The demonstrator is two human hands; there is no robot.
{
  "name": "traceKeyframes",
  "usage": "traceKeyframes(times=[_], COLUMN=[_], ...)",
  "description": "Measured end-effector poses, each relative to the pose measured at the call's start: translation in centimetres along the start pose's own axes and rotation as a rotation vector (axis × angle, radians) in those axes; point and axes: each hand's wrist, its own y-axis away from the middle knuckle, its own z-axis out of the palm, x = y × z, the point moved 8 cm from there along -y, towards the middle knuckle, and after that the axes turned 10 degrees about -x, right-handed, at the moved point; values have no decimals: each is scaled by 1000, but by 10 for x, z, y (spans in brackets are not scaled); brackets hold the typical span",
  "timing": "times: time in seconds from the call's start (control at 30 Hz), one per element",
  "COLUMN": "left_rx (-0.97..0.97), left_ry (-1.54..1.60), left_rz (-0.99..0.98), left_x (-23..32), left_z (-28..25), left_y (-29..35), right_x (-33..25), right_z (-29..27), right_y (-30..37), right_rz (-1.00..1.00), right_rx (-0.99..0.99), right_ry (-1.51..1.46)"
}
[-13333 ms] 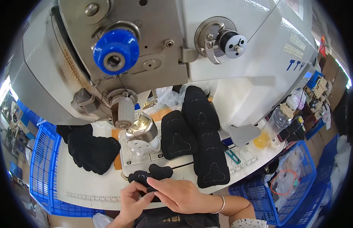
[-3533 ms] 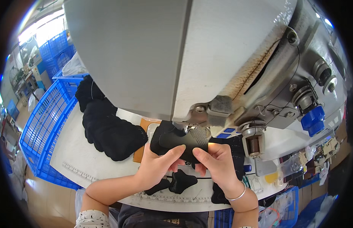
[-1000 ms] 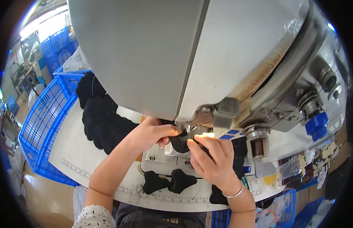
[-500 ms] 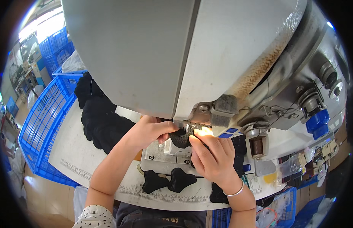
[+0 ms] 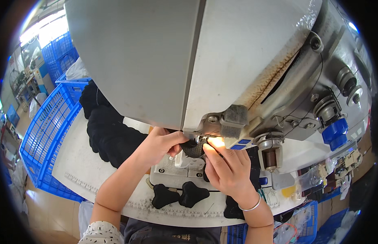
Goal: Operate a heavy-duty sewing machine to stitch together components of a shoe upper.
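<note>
My left hand (image 5: pixel 161 143) pinches the left side of a small black fabric piece (image 5: pixel 193 151) under the head of a sewing machine (image 5: pixel 152 61). From the other side my right hand (image 5: pixel 229 167), with a bracelet at its wrist, presses its fingertips on the same piece beside the lit needle area. The fabric curves between both hands, and its far part is hidden by the machine. Closer to me, two black three-lobed padded pieces (image 5: pixel 164 196) lie side by side on the white table (image 5: pixel 81 162), joined by a thread.
A long heap of black pieces (image 5: pixel 111 136) lies left of my left forearm. Beyond the table's left edge stands a blue crate (image 5: pixel 51 130). Thread tensioners with a blue knob (image 5: pixel 335 134) jut out at right. More black fabric (image 5: pixel 233 208) sits by my right wrist.
A metal lever with thread now shows at the machine's upper right, where it was not visible before. The machine sits slightly further left in view. Both hands keep nearly the same hold.
</note>
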Motion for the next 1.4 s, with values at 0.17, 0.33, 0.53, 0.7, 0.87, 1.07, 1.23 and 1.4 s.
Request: traceKeyframes(times=[0.17,0.33,0.53,0.7,0.87,1.07,1.23,1.4], left_rx=[-6,-58,-102,-23,44,43,21,42], left_ry=[6,100,189,18,21,76,210,46], left_rz=[39,-18,-37,82,88,24,-3,26], left_x=[4,-7,-6,-6,-13,-8,-20,-19], left_z=[11,2,3,11,16,12,11,13], left_y=[10,2,-4,11,19,21,15,18], right_x=[-3,-10,-10,1,-1,-7,-3,5], right_z=[2,0,0,-2,6,-3,-1,2], right_y=[1,-5,-7,2,7,-4,-4,-1], right_rz=[-9,-24,-44,71,16,7,39,111], right_rx=[-94,-61,-39,11,-48,-12,-14,-7], right_ry=[30,-33,2,-63,81,21,-52,-114])
